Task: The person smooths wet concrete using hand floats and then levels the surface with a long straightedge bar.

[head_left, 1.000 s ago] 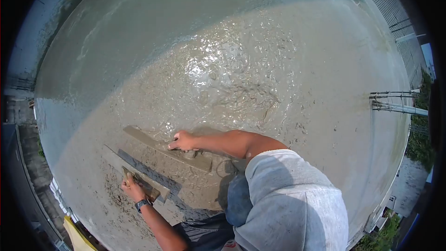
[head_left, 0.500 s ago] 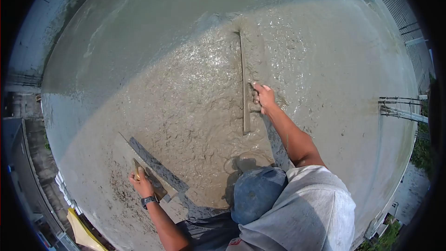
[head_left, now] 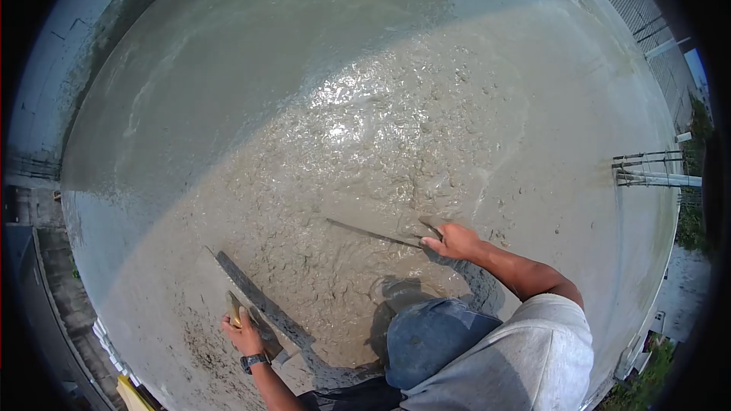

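Because the wet concrete (head_left: 327, 266) between our hands is lumpy and ridged, the likeliest trouble, as we judge it, is a blade edge biting in and ploughing a groove. Our right hand (head_left: 457, 241), its fingers curled closed around a grip mostly hidden from view, has hold of the long steel trowel (head_left: 377, 233), whose blade lies low across the rough patch and reaches inward from the hand. Too steep a tilt there could make the leading edge dig in, while too flat a pass could let suction drag the paste. Our left hand (head_left: 245, 335) is closed around the grip of the yellow-handled trowel (head_left: 234, 308), which is angled at the left side of that patch with a dark shadow (head_left: 278, 318) alongside; whether its whole blade touches the surface, we cannot tell. If that hand takes our weight unevenly, one corner could sink and leave a dent. The dark crumbs (head_left: 204, 350) near it could catch under the steel and score lines. Leaning in this far, with our blue cap (head_left: 438, 339) low over the mix, we could also brush a wristwatch (head_left: 256, 361) (hardly the best finishing tool) through the concrete.
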The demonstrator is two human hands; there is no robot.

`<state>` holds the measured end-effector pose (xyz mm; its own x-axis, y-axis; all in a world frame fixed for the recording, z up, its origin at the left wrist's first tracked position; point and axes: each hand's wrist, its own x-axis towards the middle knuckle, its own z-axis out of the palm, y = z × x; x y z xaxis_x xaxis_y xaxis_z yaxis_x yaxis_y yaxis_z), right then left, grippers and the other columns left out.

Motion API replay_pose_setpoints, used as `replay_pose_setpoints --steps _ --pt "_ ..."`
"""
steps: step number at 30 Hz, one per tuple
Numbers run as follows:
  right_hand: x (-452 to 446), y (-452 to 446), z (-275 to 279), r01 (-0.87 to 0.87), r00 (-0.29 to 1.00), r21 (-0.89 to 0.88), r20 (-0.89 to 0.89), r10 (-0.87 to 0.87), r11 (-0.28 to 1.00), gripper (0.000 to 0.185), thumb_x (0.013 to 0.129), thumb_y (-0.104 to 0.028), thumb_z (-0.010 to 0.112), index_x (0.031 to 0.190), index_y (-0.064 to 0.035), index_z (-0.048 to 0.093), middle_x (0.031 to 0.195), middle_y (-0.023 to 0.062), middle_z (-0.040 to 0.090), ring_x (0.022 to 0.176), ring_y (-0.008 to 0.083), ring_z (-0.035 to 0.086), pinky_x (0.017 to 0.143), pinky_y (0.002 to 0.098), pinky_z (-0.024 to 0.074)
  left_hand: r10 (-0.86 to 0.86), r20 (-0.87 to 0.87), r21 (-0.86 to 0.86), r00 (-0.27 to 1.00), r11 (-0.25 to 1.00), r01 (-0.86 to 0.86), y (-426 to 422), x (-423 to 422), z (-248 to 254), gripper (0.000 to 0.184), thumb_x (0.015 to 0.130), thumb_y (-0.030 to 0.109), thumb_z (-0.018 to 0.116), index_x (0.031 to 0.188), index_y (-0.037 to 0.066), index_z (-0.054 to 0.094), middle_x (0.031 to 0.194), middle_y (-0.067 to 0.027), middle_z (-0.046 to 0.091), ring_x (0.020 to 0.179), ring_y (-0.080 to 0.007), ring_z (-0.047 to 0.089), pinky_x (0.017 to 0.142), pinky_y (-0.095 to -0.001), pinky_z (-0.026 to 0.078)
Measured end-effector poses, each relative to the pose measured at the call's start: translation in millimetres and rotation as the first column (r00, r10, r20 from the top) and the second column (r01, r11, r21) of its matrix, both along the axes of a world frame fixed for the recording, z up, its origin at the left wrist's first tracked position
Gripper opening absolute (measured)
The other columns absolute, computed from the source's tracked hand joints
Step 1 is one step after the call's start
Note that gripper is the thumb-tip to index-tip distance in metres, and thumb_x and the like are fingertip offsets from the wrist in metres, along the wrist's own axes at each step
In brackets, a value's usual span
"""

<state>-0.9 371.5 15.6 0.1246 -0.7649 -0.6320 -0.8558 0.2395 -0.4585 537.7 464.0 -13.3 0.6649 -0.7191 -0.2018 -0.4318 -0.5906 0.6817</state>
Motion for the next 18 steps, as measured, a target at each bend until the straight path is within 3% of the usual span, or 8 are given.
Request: replay_pose_setpoints --steps 1,4,8,11,12,14,16,18 --pt "-9.7 20.2 2.3 -0.127 0.986 0.13 -0.092 0.14 0.983 0.052 0.099 -0.049 0.051 0.137 -0.0139 0.055 0.103 0.0217 0.07 0.096 0.0411 0.068 0.085 0.0496 0.0521 -0.008 0.023 -0.011 1.0 1.0 0.008 2.1 3.9 -7.2 0.059 0.094 0.042 0.07 0.124 -0.002 0.045 0.105 -0.0129 0.057 0.091 -0.0197 0.055 0.083 -0.0339 0.048" --pt "-74.2 66.2 -56.5 -0.352 0.935 -0.256 -0.14 0.325 0.9 0.055 0.102 -0.053 0.041 0.145 -0.0192 0.046 0.116 0.0203 0.067 0.103 0.0407 0.067 0.088 0.0539 0.051 0.001 -0.044 0.036 0.999 0.999 0.0 -0.6 9.4 -18.9 0.058 0.095 0.041 0.069 0.125 -0.002 0.045 0.106 -0.0134 0.057 0.091 -0.0193 0.055 0.083 -0.0332 0.047" --pt "-83.1 -37.2 -20.2 -0.077 0.95 0.098 -0.294 0.103 0.992 0.049 0.103 -0.05 0.042 0.145 -0.0231 0.045 0.127 0.015 0.063 0.103 0.0416 0.066 0.085 0.0518 0.0524 0.033 -0.112 0.088 0.993 0.996 -0.023 -9.6 9.7 -38.9 0.055 0.096 0.038 0.069 0.125 -0.002 0.046 0.106 -0.0132 0.057 0.091 -0.0183 0.055 0.083 -0.0325 0.048" --pt "-108.2 -125.4 -28.3 -0.093 0.942 -0.457 -0.328 -0.071 0.885 0.053 0.101 -0.06 0.039 0.128 -0.0192 0.06 0.107 0.0187 0.071 0.101 0.0445 0.067 0.082 0.0566 0.053 -0.011 -0.138 0.101 0.99 0.995 0.025 -35.5 -11.4 -26.4 0.053 0.096 0.037 0.068 0.125 -0.002 0.046 0.107 -0.0128 0.057 0.09 -0.0179 0.054 0.081 -0.0323 0.047" --pt "-123.1 -162.8 -32.8 -0.059 0.92 -0.326 -0.385 -0.076 0.944 0.05 0.101 -0.058 0.04 0.128 -0.0203 0.059 0.11 0.0188 0.071 0.103 0.0446 0.066 0.084 0.056 0.0527 -0.021 -0.131 0.092 0.991 0.995 0.033 -37.4 -13.9 -32.0 0.053 0.096 0.037 0.068 0.125 -0.002 0.046 0.107 -0.0126 0.057 0.089 -0.0178 0.054 0.08 -0.0322 0.047" --pt "-152.2 -222.9 -47.1 0.181 0.888 -0.471 -0.3 -0.349 0.864 0.048 0.1 -0.053 0.048 0.125 -0.0137 0.059 0.111 0.0199 0.07 0.103 0.0454 0.065 0.086 0.0551 0.0519 -0.037 -0.153 0.074 0.988 0.996 0.049 -29.5 -13.7 -28.4 0.051 0.097 0.037 0.068 0.124 -0.001 0.046 0.106 -0.0122 0.057 0.088 -0.0177 0.054 0.079 -0.0322 0.047" --pt "-180.8 -267.5 -59.7 0.378 0.799 -0.631 -0.146 -0.583 0.677 0.047 0.096 -0.044 0.058 0.121 -0.0043 0.061 0.111 0.0246 0.069 0.105 0.0453 0.065 0.088 0.0522 0.0513 -0.051 -0.201 0.026 0.978 0.998 0.058 -25.3 -17.4 -23.4 0.05 0.097 0.036 0.067 0.123 -0.001 0.046 0.106 -0.0117 0.057 0.087 -0.0177 0.053 0.078 -0.0323 0.046" --pt "-212.6 -252.5 -59.2 0.455 0.768 -0.705 0.003 -0.64 0.544 0.05 0.091 -0.039 0.065 0.119 0.0027 0.063 0.11 0.029 0.068 0.107 0.0436 0.065 0.089 0.0476 0.0512 -0.081 -0.114 0.033 0.99 0.996 0.085 -3.0 -5.8 -17.0 0.048 0.097 0.034 0.068 0.123 0.0 0.046 0.106 -0.0112 0.058 0.088 -0.018 0.055 0.078 -0.0328 0.047"
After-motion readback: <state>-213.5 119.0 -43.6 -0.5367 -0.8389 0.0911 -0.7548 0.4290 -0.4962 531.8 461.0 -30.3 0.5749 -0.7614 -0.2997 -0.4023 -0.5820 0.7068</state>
